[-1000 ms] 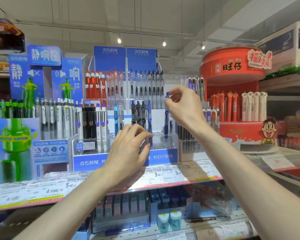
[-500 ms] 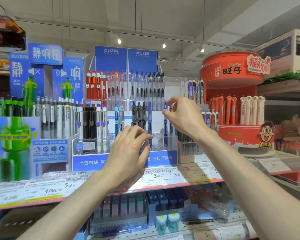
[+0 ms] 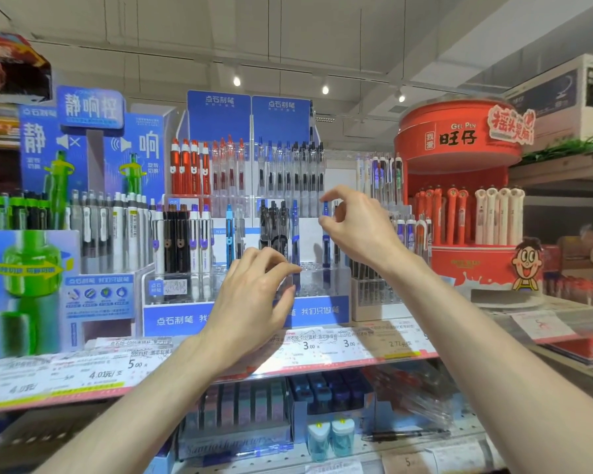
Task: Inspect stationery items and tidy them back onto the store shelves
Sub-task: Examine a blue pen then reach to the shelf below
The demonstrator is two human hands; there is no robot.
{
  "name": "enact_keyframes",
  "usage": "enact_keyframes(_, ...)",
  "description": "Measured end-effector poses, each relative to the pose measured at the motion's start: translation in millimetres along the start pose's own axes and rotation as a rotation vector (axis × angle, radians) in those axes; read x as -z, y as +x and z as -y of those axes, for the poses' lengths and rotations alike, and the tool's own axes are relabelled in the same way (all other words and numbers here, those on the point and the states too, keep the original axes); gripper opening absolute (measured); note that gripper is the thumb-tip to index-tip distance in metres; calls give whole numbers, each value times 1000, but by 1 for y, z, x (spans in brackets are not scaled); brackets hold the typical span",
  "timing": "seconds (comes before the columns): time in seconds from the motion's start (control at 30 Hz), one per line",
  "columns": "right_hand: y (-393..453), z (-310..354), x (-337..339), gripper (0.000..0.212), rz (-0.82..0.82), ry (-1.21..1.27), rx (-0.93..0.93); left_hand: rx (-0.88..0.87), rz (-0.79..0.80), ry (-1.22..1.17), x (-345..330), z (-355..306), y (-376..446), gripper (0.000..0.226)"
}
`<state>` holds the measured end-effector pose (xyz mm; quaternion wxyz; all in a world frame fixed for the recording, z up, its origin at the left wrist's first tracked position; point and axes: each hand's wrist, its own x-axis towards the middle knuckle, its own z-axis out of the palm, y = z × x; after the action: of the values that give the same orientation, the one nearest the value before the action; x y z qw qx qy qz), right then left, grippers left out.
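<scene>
1 camera on the person's head looks straight ahead, close to the clear plastic pen rack with blue signs [image 3: 243, 316], slightly up past both arms.

I see a store aisle under a white panelled ceiling [image 3: 288, 32] with three small spotlights [image 3: 237, 81] on a track. A beam [image 3: 486, 39] crosses upper right. A shelf edge [image 3: 220, 366] carries paper price tags. On the right, a wooden shelf [image 3: 562, 165] holds green foliage and a cardboard box [image 3: 562, 97] above it.
</scene>
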<state>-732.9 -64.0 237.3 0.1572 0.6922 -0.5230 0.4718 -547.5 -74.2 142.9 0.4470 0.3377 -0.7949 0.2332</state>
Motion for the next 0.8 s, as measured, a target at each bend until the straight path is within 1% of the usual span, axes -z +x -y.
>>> enact_keyframes(0.17, -8, 3, -1, 44, -33, 2, 12, 7, 5, -29, 1, 0, -2, 29)
enact_keyframes(0.27, -26, 6, -2, 49, -62, 39, -2, 36, -2, -93, 4, -1, -8, 29)
enact_keyframes(0.43, -74, 12, -15, 35, -111, 83, 24, 106, -52, -178, 13, -11, -37, 25)
enact_keyframes(0.57, -121, 12, -33, 26, -153, 123, 86, 218, -43, -268, 24, -18, -70, 23)
enact_keyframes(0.67, -161, 12, -45, 22, -163, 156, 110, 321, -84, -383, 34, -27, -102, 19)
enact_keyframes(0.8, -218, 7, -63, 19, -186, 237, 124, 327, -175, -302, 40, -35, -151, 15)
